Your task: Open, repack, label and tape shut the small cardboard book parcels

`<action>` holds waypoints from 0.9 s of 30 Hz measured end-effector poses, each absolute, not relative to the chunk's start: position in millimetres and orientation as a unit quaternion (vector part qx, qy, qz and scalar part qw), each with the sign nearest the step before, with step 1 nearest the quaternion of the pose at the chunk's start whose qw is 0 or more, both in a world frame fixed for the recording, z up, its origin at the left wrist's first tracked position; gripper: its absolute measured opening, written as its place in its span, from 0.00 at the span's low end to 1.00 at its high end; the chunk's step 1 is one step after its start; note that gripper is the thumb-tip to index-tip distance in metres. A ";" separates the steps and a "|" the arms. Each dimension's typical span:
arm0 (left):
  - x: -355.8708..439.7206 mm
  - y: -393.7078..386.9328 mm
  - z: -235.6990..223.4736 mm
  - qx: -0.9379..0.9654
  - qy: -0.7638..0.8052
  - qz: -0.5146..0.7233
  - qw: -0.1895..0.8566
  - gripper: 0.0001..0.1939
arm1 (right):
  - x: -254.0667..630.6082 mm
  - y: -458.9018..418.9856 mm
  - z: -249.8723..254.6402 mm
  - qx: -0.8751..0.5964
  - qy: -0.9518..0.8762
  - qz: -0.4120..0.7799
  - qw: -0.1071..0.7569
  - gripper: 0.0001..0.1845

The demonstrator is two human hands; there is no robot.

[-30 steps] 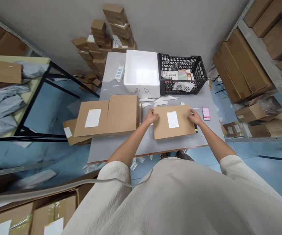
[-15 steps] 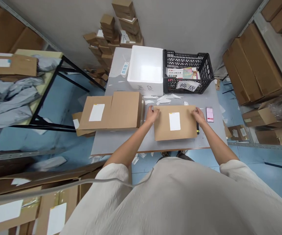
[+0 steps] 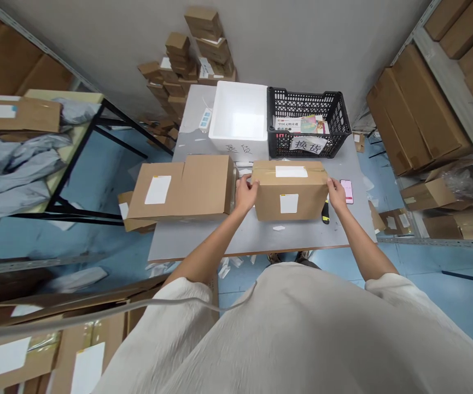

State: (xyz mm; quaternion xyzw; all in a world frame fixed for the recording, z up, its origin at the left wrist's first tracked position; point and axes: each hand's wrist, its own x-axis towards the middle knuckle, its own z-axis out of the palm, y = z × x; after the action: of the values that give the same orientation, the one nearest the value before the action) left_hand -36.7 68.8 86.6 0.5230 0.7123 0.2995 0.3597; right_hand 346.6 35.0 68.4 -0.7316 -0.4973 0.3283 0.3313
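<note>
Between my hands a brown cardboard box [image 3: 269, 203] is held at its two ends, with a blank white label on the side facing me and another on its taped top. My left hand [image 3: 246, 193] grips the upper left end, fingers bent against the cardboard. On the opposite end, my right hand [image 3: 336, 193] presses the upper right corner. Just below that hand lies a black and yellow cutter [image 3: 325, 212], and a phone [image 3: 346, 191] with a pink screen rests to its right. A larger cardboard box [image 3: 203, 186] with a white label sits left of my left hand.
At the table's back stand a white foam bin [image 3: 236, 143] and a black plastic crate [image 3: 277, 143] holding books. A power strip [image 3: 205, 120] lies left of the bin. Scraps of paper [image 3: 278, 228] dot the grey table [image 3: 195, 241]. Shelves with cartons [image 3: 420, 109] flank the right side.
The box between my hands has been tipped, so its taped, labelled top now shows and its front face leans away from flat. Both hands keep hold of its ends.
</note>
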 end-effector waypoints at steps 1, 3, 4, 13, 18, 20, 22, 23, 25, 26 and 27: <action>-39.9 65.0 86.2 0.531 0.709 0.290 0.362 0.25 | 346.3 31.9 68.7 -0.743 -0.487 0.317 0.333 0.40; -47.4 57.1 85.3 0.540 0.701 0.267 0.382 0.27 | 345.7 24.4 69.8 -0.757 -0.469 0.313 0.331 0.39; -51.3 53.0 84.6 0.544 0.695 0.255 0.395 0.28 | 345.7 20.0 70.7 -0.757 -0.468 0.324 0.321 0.39; -65.7 38.8 74.6 0.580 0.674 0.188 0.417 0.26 | 347.1 -7.5 76.4 -0.719 -0.479 0.402 0.305 0.37; -67.1 48.9 73.5 0.547 0.639 0.223 0.492 0.39 | 339.5 3.8 78.5 -0.720 -0.468 0.412 0.305 0.45; -72.5 52.8 72.7 0.535 0.617 0.222 0.533 0.47 | 337.1 9.4 80.3 -0.722 -0.468 0.413 0.300 0.50; -80.3 56.3 70.6 0.538 0.588 0.214 0.565 0.53 | 336.4 12.7 82.5 -0.717 -0.469 0.424 0.295 0.54; -84.5 58.0 69.3 0.543 0.571 0.209 0.578 0.55 | 336.8 13.1 83.8 -0.712 -0.471 0.432 0.292 0.55; -91.8 61.8 66.7 0.552 0.547 0.200 0.597 0.61 | 338.9 11.8 86.5 -0.704 -0.475 0.443 0.286 0.56; -94.2 63.8 65.8 0.553 0.543 0.195 0.601 0.63 | 340.4 10.3 87.9 -0.703 -0.477 0.446 0.282 0.56; -95.5 65.7 65.4 0.552 0.543 0.189 0.604 0.66 | 342.0 8.6 89.4 -0.702 -0.478 0.449 0.277 0.56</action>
State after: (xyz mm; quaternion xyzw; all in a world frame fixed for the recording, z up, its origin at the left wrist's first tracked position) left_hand -95.5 65.7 65.4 0.5518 0.5432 0.1893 0.6039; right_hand 342.0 8.6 89.4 -0.7021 -0.4784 0.4488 0.2769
